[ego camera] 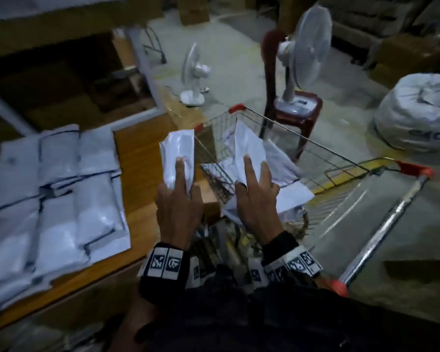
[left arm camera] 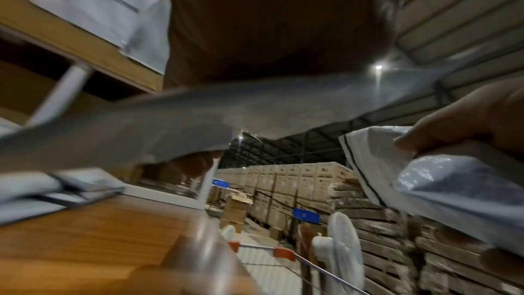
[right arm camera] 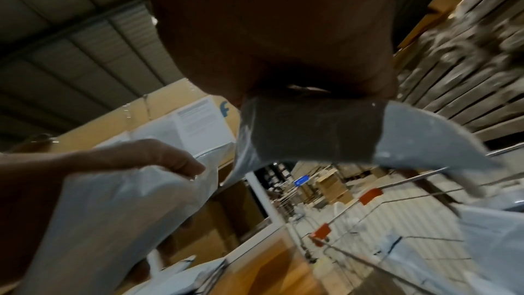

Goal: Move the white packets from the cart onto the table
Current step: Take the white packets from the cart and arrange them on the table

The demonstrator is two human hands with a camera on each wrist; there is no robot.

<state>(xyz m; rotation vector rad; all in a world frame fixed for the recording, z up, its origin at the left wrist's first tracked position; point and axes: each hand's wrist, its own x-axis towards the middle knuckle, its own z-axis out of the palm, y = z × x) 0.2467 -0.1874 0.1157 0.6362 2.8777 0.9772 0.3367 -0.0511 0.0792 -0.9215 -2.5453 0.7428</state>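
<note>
A white packet [ego camera: 178, 158] stood up out of the left hand [ego camera: 179, 212], its long axis pointing away from the person, fingers curled round its lower end with one finger laid flat along its face. A second packet [ego camera: 249, 151] was pinched the same way in the right hand [ego camera: 258, 201], held up over the cart [ego camera: 341, 158], where more packets [ego camera: 285, 163] lay loose in the basket. The table [ego camera: 140, 158] lay to the left of both hands, with rows of packets [ego camera: 59, 199] already set flat on it — so the left hand was the nearer one and, I judged, had the shorter swing across. The head view gave that whole layout; the left wrist view showed only a blurred grey underside of its packet, though it caught the right thumb pressing down on the other packet — something the view from above hid.
</note>
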